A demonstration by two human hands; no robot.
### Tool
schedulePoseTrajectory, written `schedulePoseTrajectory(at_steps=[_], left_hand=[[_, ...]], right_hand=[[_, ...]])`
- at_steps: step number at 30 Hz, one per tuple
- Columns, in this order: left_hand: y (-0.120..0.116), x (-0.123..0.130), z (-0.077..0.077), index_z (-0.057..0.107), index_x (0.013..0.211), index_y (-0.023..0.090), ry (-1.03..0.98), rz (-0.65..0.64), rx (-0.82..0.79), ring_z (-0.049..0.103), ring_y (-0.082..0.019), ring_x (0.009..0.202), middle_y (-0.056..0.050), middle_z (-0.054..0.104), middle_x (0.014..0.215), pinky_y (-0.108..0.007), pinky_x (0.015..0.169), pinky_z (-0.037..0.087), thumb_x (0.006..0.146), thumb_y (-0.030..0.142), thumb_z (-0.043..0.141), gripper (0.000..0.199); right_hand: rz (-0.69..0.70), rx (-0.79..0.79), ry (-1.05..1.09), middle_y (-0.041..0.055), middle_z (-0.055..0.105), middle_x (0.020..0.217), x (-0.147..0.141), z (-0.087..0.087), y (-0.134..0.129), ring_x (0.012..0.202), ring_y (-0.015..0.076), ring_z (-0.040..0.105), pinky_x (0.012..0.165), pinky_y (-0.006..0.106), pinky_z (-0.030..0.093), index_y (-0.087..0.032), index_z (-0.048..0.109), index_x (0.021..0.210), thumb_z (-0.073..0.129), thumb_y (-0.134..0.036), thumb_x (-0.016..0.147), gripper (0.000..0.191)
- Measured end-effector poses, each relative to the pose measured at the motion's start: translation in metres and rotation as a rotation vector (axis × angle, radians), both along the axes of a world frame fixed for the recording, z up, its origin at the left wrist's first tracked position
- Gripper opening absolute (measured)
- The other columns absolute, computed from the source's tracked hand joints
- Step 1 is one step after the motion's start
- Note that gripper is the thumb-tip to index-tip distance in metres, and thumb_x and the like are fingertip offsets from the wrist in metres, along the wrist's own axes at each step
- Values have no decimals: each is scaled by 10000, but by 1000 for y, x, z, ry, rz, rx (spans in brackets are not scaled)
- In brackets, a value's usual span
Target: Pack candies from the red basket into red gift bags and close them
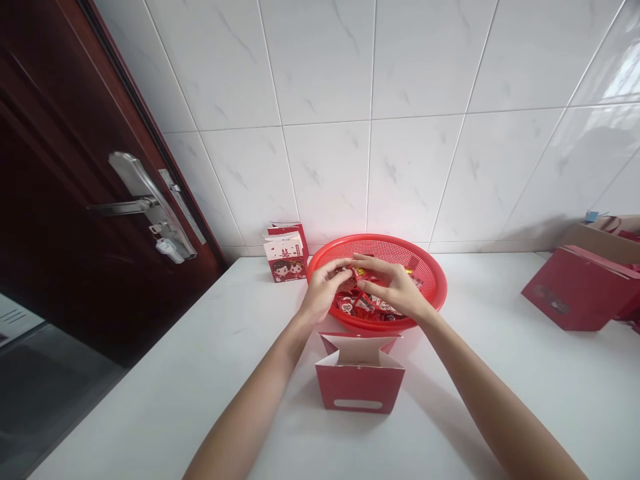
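Note:
Both hands are over a red plastic basket [436, 273] with several red-wrapped candies [367, 303] in it. My left hand [323, 290] is at the basket's left side, its fingers curled round a red-wrapped candy [345, 272]. From the right comes my right hand [395, 287], its thumb and fingers bent about a red wrapper close to the left fingertips. Part of what the hands hold is hidden behind the fingers. In front of the basket, between my forearms, a red paper gift box [361, 388] stands upright with its top open; its inside bottom cannot be seen.
Printed red and white boxes [287, 260] stand at the wall, left of the basket. On the right, a tilted red box [583, 290] lies by a brown carton [603, 235]. The white table [240, 333] meets a tiled wall; a dark red door [65, 167] is at the left.

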State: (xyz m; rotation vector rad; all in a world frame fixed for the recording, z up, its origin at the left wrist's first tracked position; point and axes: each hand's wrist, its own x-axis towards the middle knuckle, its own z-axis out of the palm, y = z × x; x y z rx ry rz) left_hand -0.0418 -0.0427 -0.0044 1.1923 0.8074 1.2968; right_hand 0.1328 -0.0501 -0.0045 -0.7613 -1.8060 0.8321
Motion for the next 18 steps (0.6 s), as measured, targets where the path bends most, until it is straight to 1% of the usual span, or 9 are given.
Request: schedulePoseTrajectory(at_steps=[3,5,8,9,10,12,14,16,18], left_hand=[[0,-1,-1,778,932,177,-26,2,-4,677,-242,982,-75,743,1028,-362,841,564,669,348,849,322],[1,-1,-2,777,952,172,-25,-7,6,681,-241,976,-77,744,1008,-380,868,561,672,341,864,339],[3,-1,-4,773,964,177,-21,-4,12,681,-236,990,-71,739,1025,-391,903,557,660,305,879,346],[3,-1,-5,771,962,182,-28,10,7,678,-234,1000,-68,736,1040,-391,911,556,654,298,882,347],[3,-1,-6,769,959,187,-36,27,3,674,-231,1007,-65,733,1053,-390,917,555,648,294,884,348],[4,-1,-7,766,964,196,-51,56,2,668,-225,1014,-57,727,1066,-384,922,553,638,297,887,362],[3,0,-7,767,953,195,-46,63,10,666,-217,996,-48,726,1044,-376,915,553,631,317,889,365],[3,0,-6,770,912,181,-10,28,30,670,-211,960,-46,730,996,-366,906,549,644,353,883,338],[2,-1,-5,771,876,171,40,-16,59,676,-207,909,-45,736,925,-354,884,546,669,391,868,317]], right_hand=[[10,-30,41,88,654,1391,1,0,0,1413,321,491,1062,488,514,-284,762,1178,708,-388,881,319],[-10,-22,41,88,661,1380,0,-3,2,1399,320,507,1067,495,512,-280,759,1173,700,-392,887,313],[-33,-21,54,89,657,1378,-1,-8,6,1348,292,562,1094,476,501,-265,680,1278,730,-362,856,437],[-53,-25,58,94,666,1357,-2,-9,7,1311,285,593,1084,468,511,-253,659,1286,740,-354,844,460],[-81,-27,56,100,683,1317,-2,-10,8,1264,280,625,1060,462,528,-241,655,1262,742,-350,838,446],[-140,-21,38,102,720,1202,-2,-10,8,1155,271,676,993,452,562,-220,673,1143,728,-357,846,332],[-167,-17,29,99,734,1112,-2,-8,7,1056,262,702,927,442,585,-208,683,1026,707,-378,861,239],[-171,-23,36,101,735,1096,-1,-6,6,1010,257,708,893,433,591,-201,688,983,703,-400,863,233],[-169,-46,55,102,734,1107,-1,-5,5,985,253,711,872,424,594,-199,693,992,718,-421,853,263]])
